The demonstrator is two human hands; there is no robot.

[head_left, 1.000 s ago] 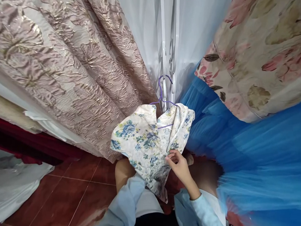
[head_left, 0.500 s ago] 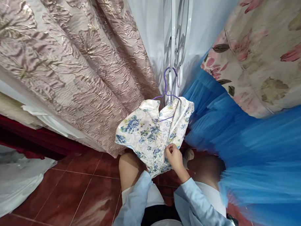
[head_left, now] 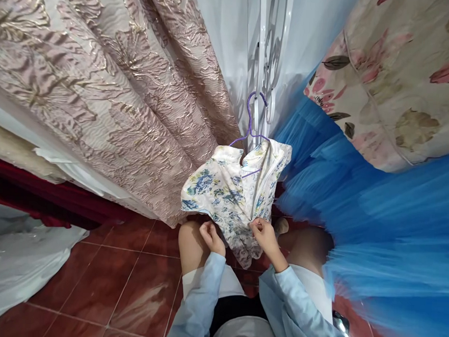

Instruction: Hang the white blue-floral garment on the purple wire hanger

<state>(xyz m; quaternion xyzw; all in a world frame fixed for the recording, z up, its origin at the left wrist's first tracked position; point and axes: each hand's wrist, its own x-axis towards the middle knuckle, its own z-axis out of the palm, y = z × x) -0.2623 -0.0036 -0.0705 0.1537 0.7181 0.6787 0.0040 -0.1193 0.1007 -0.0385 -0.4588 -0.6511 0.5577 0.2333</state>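
A white short-sleeved blouse (head_left: pixel 227 190) with blue and yellow-green flowers hangs in front of me on a purple hanger (head_left: pixel 249 121). Its front lies partly open, one edge folded back, and its lower part tapers down between my knees. My right hand (head_left: pixel 265 236) pinches the blouse's front edge, low down. At the blouse's lower left side is my left hand (head_left: pixel 212 238), its fingers curled; whether any cloth is between them is hidden.
White metal rack bars (head_left: pixel 263 52) hold the hanger's hook. Pink-gold textured fabric (head_left: pixel 139 87) drapes on the left. To the right hang blue tulle (head_left: pixel 373 218) and a beige floral cloth (head_left: pixel 396 105). Red floor tiles (head_left: pixel 132 278) lie below.
My left hand has risen into view from behind its sleeve, beside the blouse. The blouse's lower part has drawn narrower and shifted right. My right hand keeps its pinch.
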